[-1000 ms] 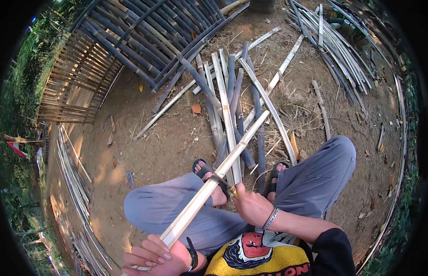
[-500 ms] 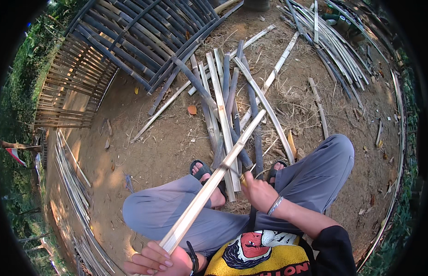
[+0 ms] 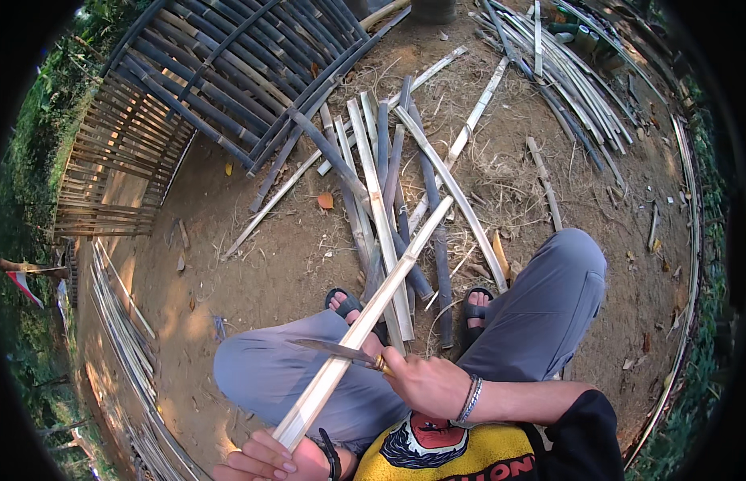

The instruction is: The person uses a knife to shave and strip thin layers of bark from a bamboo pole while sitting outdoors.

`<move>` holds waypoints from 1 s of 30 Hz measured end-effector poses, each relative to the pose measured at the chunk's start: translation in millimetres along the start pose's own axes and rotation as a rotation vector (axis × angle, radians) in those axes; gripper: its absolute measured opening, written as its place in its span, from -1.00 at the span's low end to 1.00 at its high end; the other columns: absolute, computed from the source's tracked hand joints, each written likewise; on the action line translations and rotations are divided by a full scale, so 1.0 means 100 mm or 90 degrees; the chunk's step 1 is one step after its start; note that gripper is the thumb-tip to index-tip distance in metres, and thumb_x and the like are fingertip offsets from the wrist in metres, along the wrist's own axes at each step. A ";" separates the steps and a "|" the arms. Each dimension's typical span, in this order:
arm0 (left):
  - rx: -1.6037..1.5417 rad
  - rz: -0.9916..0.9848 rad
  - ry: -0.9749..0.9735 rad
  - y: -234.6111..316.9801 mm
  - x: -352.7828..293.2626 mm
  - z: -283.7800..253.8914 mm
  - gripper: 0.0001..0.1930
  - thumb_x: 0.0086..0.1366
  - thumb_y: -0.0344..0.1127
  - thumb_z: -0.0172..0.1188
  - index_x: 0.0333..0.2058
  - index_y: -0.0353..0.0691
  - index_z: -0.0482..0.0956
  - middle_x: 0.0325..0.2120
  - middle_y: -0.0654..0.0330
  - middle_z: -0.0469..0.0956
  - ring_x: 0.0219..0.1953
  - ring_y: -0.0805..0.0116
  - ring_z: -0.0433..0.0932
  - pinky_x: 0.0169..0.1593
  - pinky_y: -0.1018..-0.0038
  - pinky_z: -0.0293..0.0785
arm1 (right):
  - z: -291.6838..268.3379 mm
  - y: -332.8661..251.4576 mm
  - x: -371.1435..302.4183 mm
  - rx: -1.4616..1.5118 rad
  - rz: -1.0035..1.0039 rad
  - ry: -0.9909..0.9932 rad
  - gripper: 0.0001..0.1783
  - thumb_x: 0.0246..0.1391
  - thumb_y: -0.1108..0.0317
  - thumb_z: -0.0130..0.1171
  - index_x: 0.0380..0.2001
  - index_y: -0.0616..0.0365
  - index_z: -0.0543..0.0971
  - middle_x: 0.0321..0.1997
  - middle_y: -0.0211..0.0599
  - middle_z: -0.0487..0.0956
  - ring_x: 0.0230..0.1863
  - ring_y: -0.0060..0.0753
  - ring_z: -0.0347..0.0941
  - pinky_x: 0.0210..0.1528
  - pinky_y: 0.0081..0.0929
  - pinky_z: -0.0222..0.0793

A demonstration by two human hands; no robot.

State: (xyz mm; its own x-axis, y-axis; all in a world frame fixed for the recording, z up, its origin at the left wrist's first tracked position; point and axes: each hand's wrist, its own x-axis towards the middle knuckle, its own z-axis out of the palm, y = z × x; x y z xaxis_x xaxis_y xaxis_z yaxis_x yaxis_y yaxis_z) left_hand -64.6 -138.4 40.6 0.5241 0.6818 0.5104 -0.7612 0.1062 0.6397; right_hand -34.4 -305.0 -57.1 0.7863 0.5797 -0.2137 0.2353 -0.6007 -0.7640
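A long pale bamboo strip [image 3: 365, 322] slants from my lap up and away to the right. My left hand [image 3: 259, 458] is closed round its near end at the lower edge. In my right hand [image 3: 427, 386] is a knife [image 3: 334, 349], gripped by its yellowish handle. The dark blade lies across the strip's inner face above my thighs, its tip pointing left. Beyond the strip's far end, more split bamboo pieces [image 3: 379, 204], some pale and some dark, lie crossed in a pile between and past my sandalled feet.
A dark bamboo rack [image 3: 229, 72] stands at the far left, with a slatted bamboo panel [image 3: 116, 164] beside it. Bundles of strips lie at the far right [image 3: 577, 92] and along the left [image 3: 120, 321]. Shavings [image 3: 509, 172] litter the brown dirt.
My right hand has drawn the knife down the strip toward me, and the blade has come into clear sight. My left hand still grips the near end.
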 end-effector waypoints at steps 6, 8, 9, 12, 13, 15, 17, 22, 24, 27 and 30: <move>-0.046 -0.024 -0.002 -0.05 0.06 0.00 -0.54 0.47 0.02 -0.33 -0.61 -0.05 0.18 -0.79 0.34 0.10 -0.80 0.50 0.10 -0.62 0.58 0.10 | -0.07 0.16 0.16 0.049 0.077 0.011 -0.70 0.24 0.25 -0.04 -0.15 0.24 0.21 -0.66 0.08 0.50 -0.58 0.21 0.51 -0.55 0.05 0.42; -0.052 -0.009 -0.027 -0.04 0.06 0.01 -0.53 0.47 0.03 -0.33 -0.61 -0.06 0.18 -0.79 0.33 0.12 -0.79 0.49 0.12 -0.61 0.56 0.12 | -0.09 -0.08 0.09 0.058 -0.026 0.052 -0.66 0.24 0.23 -0.03 -0.09 0.24 0.21 -0.66 0.05 0.49 -0.60 0.17 0.50 -0.56 0.03 0.41; -0.055 -0.011 -0.029 -0.02 0.06 0.03 -0.53 0.47 0.03 -0.33 -0.61 -0.06 0.18 -0.79 0.32 0.12 -0.79 0.49 0.13 -0.60 0.55 0.13 | -0.16 -0.13 0.07 0.028 0.003 0.016 -0.71 0.26 0.24 -0.07 -0.17 0.23 0.19 -0.53 0.13 0.52 -0.54 0.14 0.53 -0.55 -0.01 0.45; -0.095 -0.015 -0.019 -0.06 0.11 0.06 -0.52 0.46 0.04 -0.33 -0.61 -0.07 0.17 -0.78 0.32 0.12 -0.79 0.48 0.13 -0.60 0.53 0.13 | -0.07 0.37 0.24 -0.088 0.122 0.070 -0.72 0.28 0.22 -0.09 -0.18 0.21 0.20 -0.56 0.03 0.52 -0.51 0.14 0.54 -0.55 -0.06 0.48; -0.099 -0.027 -0.016 -0.07 0.13 0.06 -0.52 0.46 0.04 -0.33 -0.60 -0.07 0.17 -0.78 0.32 0.12 -0.79 0.48 0.13 -0.60 0.53 0.13 | -0.06 0.51 0.26 -0.074 0.154 0.081 -0.72 0.28 0.21 -0.09 -0.18 0.22 0.20 -0.56 0.06 0.52 -0.52 0.14 0.54 -0.57 -0.07 0.48; -0.111 -0.025 -0.023 -0.12 0.18 0.06 -0.53 0.46 0.05 -0.33 -0.60 -0.07 0.17 -0.78 0.32 0.12 -0.79 0.48 0.13 -0.59 0.53 0.13 | -0.09 0.35 0.17 -0.067 0.110 0.058 -0.71 0.28 0.20 -0.07 -0.17 0.20 0.20 -0.45 0.06 0.49 -0.54 0.13 0.53 -0.57 -0.06 0.48; -0.108 -0.017 -0.047 -0.15 0.26 0.01 -0.53 0.46 0.05 -0.32 -0.60 -0.06 0.17 -0.78 0.32 0.12 -0.79 0.49 0.13 -0.59 0.54 0.14 | -0.16 -0.03 0.12 -0.036 0.038 0.011 -0.69 0.26 0.20 -0.05 -0.09 0.17 0.22 -0.40 -0.04 0.44 -0.56 0.11 0.52 -0.59 -0.08 0.48; -0.069 -0.026 -0.025 -0.15 0.33 0.00 -0.54 0.46 0.03 -0.30 -0.60 -0.05 0.17 -0.78 0.33 0.11 -0.80 0.50 0.11 -0.62 0.56 0.10 | 0.16 0.70 0.33 -0.158 0.136 0.151 -0.68 0.17 0.35 -0.03 -0.05 0.22 0.25 -0.46 -0.09 0.49 -0.56 0.00 0.56 -0.63 -0.18 0.48; -0.068 -0.022 -0.009 -0.17 0.33 0.00 -0.55 0.46 0.02 -0.29 -0.60 -0.04 0.16 -0.78 0.34 0.10 -0.80 0.50 0.10 -0.63 0.57 0.08 | 0.17 0.62 0.29 -0.147 0.156 0.121 -0.65 0.17 0.36 -0.04 -0.03 0.28 0.25 -0.45 -0.06 0.50 -0.56 -0.01 0.56 -0.62 -0.20 0.48; -0.057 -0.012 -0.002 -0.18 0.30 -0.02 -0.56 0.46 0.01 -0.29 -0.60 -0.04 0.16 -0.78 0.34 0.09 -0.81 0.51 0.09 -0.64 0.58 0.08 | 0.14 0.10 0.10 -0.129 0.021 0.090 -0.57 0.17 0.35 -0.03 0.06 0.30 0.24 -0.48 -0.10 0.49 -0.61 -0.07 0.55 -0.65 -0.20 0.45; -0.047 -0.013 -0.010 -0.15 0.29 -0.02 -0.57 0.46 0.02 -0.28 -0.59 -0.03 0.17 -0.78 0.35 0.09 -0.81 0.52 0.08 -0.64 0.59 0.08 | 0.29 0.51 0.20 -0.198 0.064 0.150 -0.57 0.11 0.39 -0.01 0.04 0.32 0.24 -0.49 -0.13 0.48 -0.64 -0.11 0.53 -0.66 -0.23 0.45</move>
State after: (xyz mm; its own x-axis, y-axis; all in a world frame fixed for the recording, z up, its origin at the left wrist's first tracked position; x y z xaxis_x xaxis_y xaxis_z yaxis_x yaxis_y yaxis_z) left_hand -38.3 -118.9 44.7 0.5449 0.6674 0.5076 -0.7763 0.1727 0.6063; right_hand -23.2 -307.9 -117.9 0.9155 0.3884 -0.1047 0.2831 -0.8070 -0.5182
